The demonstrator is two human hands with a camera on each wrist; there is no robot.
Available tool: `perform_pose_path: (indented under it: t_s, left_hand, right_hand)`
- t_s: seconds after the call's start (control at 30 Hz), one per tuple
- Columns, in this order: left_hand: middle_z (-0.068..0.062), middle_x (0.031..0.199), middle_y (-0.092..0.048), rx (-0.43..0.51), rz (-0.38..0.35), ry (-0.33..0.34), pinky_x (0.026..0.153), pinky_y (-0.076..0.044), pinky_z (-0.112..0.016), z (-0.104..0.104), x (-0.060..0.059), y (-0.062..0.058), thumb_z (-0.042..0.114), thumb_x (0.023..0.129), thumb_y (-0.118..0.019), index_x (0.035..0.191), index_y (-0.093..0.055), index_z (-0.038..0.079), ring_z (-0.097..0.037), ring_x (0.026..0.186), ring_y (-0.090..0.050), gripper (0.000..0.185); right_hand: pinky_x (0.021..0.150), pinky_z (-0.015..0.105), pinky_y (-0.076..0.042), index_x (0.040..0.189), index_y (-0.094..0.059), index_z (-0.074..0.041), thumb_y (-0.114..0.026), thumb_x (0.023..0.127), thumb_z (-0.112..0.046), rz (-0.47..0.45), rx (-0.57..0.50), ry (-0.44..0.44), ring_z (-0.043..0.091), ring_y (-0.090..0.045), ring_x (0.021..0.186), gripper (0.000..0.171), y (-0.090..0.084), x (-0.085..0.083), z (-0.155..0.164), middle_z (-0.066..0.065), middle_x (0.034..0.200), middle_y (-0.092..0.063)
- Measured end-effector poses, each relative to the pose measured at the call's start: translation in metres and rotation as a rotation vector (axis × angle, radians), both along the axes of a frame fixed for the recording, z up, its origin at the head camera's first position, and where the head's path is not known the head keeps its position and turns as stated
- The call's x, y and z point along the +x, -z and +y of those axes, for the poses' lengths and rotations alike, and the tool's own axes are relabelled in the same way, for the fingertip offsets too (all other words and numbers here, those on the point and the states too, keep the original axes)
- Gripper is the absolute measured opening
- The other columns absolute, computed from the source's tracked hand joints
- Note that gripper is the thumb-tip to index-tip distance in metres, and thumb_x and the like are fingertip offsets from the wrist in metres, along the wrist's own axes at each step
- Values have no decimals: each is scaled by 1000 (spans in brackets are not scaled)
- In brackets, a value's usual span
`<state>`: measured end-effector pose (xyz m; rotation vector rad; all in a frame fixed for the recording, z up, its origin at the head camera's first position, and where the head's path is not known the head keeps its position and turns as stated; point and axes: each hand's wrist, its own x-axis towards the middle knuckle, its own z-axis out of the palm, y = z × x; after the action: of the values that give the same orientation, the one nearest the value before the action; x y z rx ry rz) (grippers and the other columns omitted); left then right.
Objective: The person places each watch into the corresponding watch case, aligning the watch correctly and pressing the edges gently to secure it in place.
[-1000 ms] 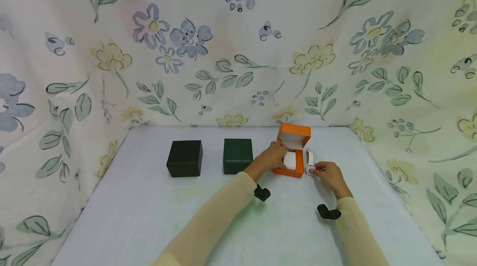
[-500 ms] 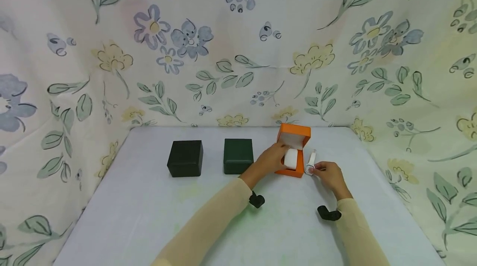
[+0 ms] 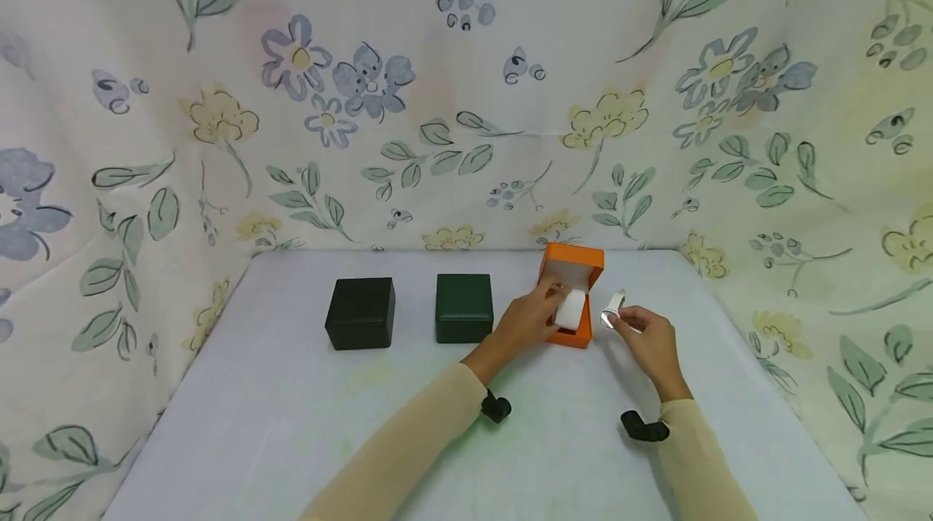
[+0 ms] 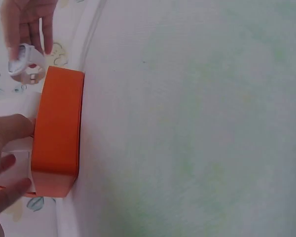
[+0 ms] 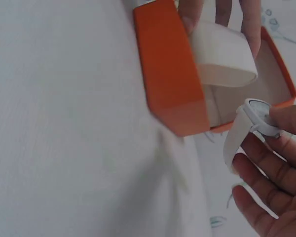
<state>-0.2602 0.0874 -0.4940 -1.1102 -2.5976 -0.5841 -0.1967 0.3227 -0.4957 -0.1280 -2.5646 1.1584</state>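
Observation:
An orange watch box stands with its lid raised at the back right of the table. My left hand reaches into it and grips the white watch cushion, which sits tilted and partly out of the box in the right wrist view. Just right of the box, my right hand pinches a white wristwatch by its case between thumb and fingers, above the table. The strap of the watch curves down beside the fingers. Part of the cushion is hidden behind my left fingers in the head view.
A dark green box and a black box, both with lids down, stand left of the orange one. The white-covered table ends at a floral curtain behind it.
My right hand has raised the wristwatch off the table. My left hand has taken hold of the white cushion and pulled it up, tilting it within the orange box.

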Motion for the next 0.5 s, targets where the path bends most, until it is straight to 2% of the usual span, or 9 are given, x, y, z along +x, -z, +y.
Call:
perform_pose_path:
  t_s: [0.1,0.2,0.33,0.5]
  left_hand:
    - [-6,144,-46,45,22,13,74,-52,-11,-4,0,3,23,86,-85,149,-53,14,-11,81,-61,71]
    - [-6,146,-44,124,-10,34,82,-51,-10,-7,-1,6,21,85,-85,148,-53,13,-12,94,-64,71]
    - [-9,145,-43,319,-118,87,96,-50,-16,-14,-1,5,12,84,-85,148,-53,7,-19,120,-58,72]
    - [-13,142,-42,540,-259,138,89,-59,-32,-25,9,-1,4,82,-85,149,-50,4,-28,119,-58,76]
  right_hand:
    - [75,9,-46,100,-76,0,-75,94,-21,18,-29,-3,9,-68,88,22,-6,0,-5,14,98,-76]
    - [70,10,-47,100,-75,1,-75,94,-21,24,-58,-18,-3,-62,81,23,-12,1,-11,15,96,-76]
    - [69,11,-50,102,-74,1,-74,96,-24,39,-80,-42,-5,-61,80,26,-19,3,-18,15,97,-75]
    - [72,10,-52,102,-74,2,-75,95,-25,101,-156,-45,-1,-64,81,27,-30,12,-31,15,97,-74]
